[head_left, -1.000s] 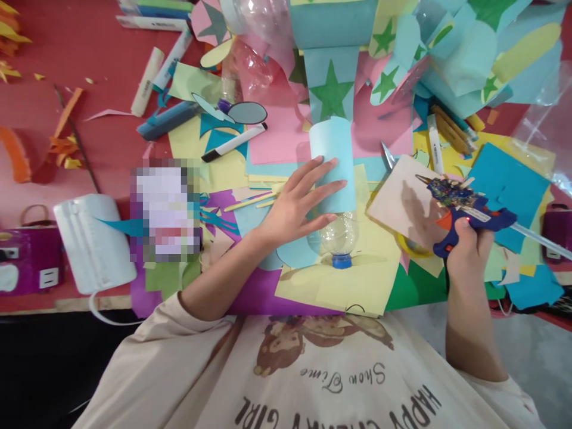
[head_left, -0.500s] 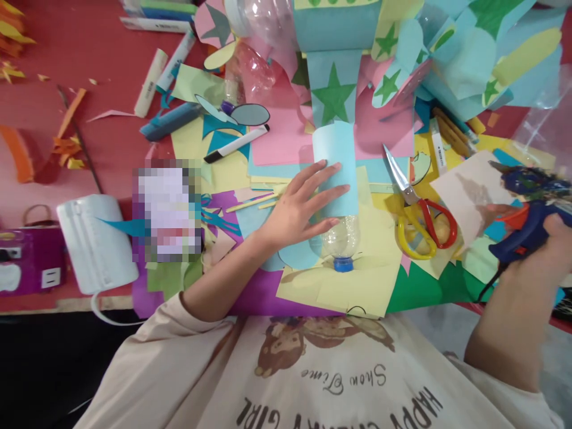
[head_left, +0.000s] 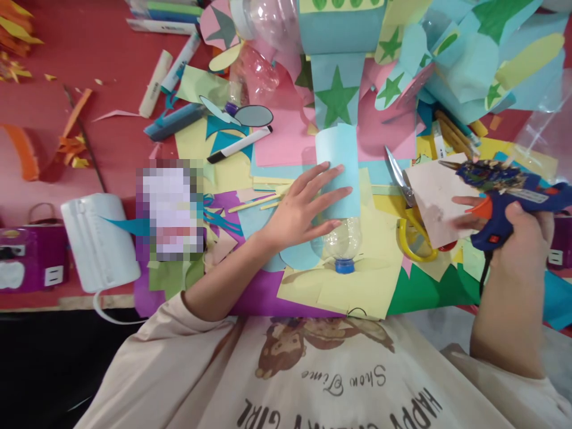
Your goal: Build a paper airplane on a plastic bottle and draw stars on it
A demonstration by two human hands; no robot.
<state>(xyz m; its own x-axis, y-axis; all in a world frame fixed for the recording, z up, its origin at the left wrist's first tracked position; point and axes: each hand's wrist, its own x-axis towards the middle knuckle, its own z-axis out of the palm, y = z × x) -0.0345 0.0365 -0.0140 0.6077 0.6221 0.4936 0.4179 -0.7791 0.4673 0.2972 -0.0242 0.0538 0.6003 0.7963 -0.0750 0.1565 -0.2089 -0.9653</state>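
Observation:
My left hand lies with spread fingers on a light blue paper that covers a clear plastic bottle. The bottle's blue cap points towards me. At the right, my right hand is closed around a dark blue hot glue gun with an orange trigger. Its tip points left and is crusted with coloured scraps. A pale pink paper piece lies by the fingers; whether they grip it, I cannot tell. This paper partly covers scissors with yellow and red handles.
Coloured paper sheets and a black-and-white marker surround the bottle. At the left are a white zip pouch and a purple box. Beyond the bottle stands a blue paper construction with a green star. More markers lie at the upper left.
My right hand has moved left and slightly up with the glue gun. The pale pink paper has shifted left too, over the scissors. My left hand stays on the blue paper.

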